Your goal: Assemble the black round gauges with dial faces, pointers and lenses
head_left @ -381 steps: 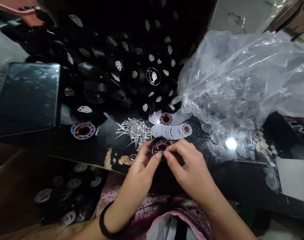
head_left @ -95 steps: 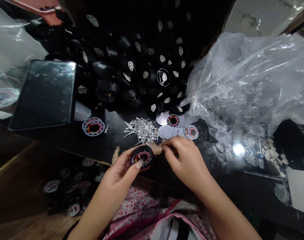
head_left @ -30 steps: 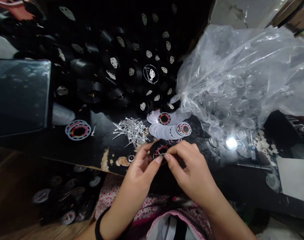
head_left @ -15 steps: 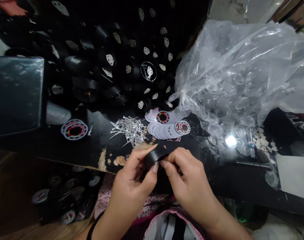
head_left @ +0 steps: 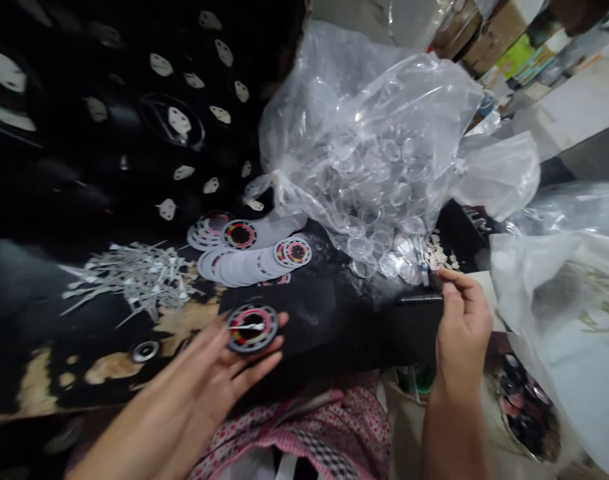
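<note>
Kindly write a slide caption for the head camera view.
Left hand holds a black round dial with a white pointer; right hand is near small pale pieces.

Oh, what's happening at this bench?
A person's left hand holds a round gauge, face up, with a white pointer across its dial. The right hand is out to the side, its fingertips by some small pale pieces; whether it grips one is unclear. Beyond the gauge lie a heap of white pointers and fanned-out printed discs.
</note>
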The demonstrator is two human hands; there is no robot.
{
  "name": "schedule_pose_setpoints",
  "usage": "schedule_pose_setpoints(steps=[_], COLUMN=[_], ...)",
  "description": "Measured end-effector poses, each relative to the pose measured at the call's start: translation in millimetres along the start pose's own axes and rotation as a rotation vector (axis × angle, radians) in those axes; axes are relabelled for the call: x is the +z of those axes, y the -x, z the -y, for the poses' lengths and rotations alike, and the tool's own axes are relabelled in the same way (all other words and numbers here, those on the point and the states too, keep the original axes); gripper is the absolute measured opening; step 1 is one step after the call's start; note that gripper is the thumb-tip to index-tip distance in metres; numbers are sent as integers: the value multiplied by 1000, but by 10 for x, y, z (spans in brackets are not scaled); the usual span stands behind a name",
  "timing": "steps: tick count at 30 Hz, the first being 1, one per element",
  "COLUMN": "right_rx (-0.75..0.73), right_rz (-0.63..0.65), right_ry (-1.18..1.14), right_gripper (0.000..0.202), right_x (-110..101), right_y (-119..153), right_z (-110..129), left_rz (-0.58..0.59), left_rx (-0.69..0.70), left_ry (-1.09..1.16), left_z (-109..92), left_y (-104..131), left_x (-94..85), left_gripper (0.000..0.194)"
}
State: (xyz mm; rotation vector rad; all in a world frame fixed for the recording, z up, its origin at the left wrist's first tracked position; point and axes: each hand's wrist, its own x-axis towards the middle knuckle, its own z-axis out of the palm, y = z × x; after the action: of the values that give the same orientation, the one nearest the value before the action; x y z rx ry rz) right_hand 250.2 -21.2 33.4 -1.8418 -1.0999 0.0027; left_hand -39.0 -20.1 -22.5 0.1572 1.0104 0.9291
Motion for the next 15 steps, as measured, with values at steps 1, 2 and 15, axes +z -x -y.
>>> schedule_pose_setpoints(steps=[1,2,15], right_rx=[79,134,-274], right_rz=[12,31,886], right_ry=[-120,-229,-789], right_gripper=[17,15,26], right_x=[31,92,872], right_y=[-38,-48,590], right_z=[-126,-203,1038], left_rz=[33,64,132], left_rx=[-76,-126,-135], left_ry=[35,61,168], left_z=[10,19,13], left_y=[2,-1,6], left_x=[56,99,170], left_gripper=[29,27,13])
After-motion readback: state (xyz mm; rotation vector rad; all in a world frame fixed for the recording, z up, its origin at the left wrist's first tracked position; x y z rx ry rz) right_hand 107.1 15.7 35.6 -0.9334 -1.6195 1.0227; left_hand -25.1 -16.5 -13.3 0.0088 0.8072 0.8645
